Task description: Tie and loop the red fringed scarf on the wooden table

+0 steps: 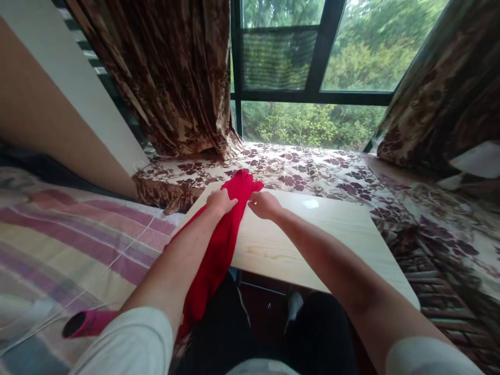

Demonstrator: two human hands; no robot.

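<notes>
Red cloth bunched in left grip, pinching it; edge at right grip, closure unclear.

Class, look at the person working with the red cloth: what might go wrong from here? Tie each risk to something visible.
The cloth hangs over the table's near edge, so its weight might drag it down if the left hand and right hand let go.
Its lower end hangs beside the person's legs and might snag there.
A pink tube lies close to the left sleeve; the arm might knock it.
</notes>
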